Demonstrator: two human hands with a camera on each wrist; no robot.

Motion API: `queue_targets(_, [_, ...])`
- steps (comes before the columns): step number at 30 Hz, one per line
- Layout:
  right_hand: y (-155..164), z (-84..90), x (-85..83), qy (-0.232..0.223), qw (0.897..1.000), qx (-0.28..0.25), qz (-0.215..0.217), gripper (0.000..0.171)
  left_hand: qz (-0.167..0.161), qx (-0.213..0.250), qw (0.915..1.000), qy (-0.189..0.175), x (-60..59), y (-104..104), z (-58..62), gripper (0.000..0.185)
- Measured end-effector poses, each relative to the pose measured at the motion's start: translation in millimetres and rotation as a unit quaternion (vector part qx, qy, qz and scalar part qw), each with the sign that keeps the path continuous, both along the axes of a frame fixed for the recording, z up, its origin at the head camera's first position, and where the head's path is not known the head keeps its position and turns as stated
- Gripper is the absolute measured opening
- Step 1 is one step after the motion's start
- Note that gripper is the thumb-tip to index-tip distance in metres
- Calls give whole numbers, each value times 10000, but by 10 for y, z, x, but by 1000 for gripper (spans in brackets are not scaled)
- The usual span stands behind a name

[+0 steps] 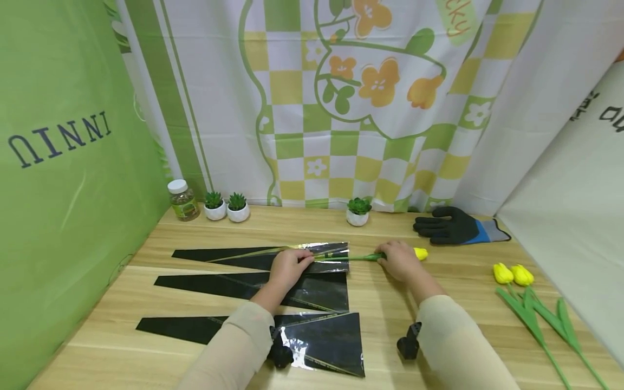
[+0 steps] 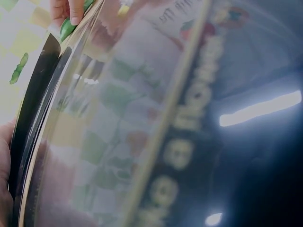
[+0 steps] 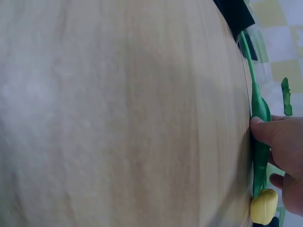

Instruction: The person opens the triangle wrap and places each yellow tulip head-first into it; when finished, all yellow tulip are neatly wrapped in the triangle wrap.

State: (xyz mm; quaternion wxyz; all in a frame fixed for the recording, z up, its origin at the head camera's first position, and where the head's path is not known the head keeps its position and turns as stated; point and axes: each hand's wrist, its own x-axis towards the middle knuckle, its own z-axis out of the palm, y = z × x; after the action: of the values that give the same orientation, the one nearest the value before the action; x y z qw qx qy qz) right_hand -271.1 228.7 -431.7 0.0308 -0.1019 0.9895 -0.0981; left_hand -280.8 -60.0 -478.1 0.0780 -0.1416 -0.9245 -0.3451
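My right hand point(image 1: 401, 261) pinches a yellow artificial tulip point(image 3: 262, 151) by its green leaves, just behind the bloom. Its stem reaches left into the wide mouth of the farthest black flower sleeve point(image 1: 224, 254), which has a clear front. At that sleeve's wide part, my left hand point(image 1: 288, 267) pinches the film beside the stem. The left wrist view shows the left hand point(image 2: 4, 175) at the black edge, the sleeve's glossy film filling most of the view. Two more tapered black flower sleeves, a middle one point(image 1: 219, 283) and a nearest one point(image 1: 331, 338), lie flat closer to me.
Two yellow tulips point(image 1: 528, 311) lie on the wooden table point(image 1: 424, 346) at right. A black and blue work glove point(image 1: 453, 226) lies at the back right. Small potted succulents point(image 1: 358, 212) and a white-capped jar point(image 1: 183, 201) stand along the back by the curtain.
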Motion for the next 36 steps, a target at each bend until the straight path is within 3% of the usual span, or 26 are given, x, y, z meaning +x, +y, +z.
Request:
queue_targets(18, [-369, 9, 19, 45, 9974, -663, 265, 17, -5, -59, 9999, 145, -12, 34, 24, 19])
queue_targets(26, [-285, 38, 52, -63, 9956, -912, 224, 35, -23, 31, 9998, -209, 10, 47, 45, 22])
queue_targets(30, [-110, 91, 78, -221, 9885, -1496, -44, 41, -70, 56, 9999, -128, 17, 36, 35, 22])
queue_targets(36, [263, 106, 134, -610, 9668, -2456, -367, 48, -44, 78, 9999, -132, 25, 24, 13, 21])
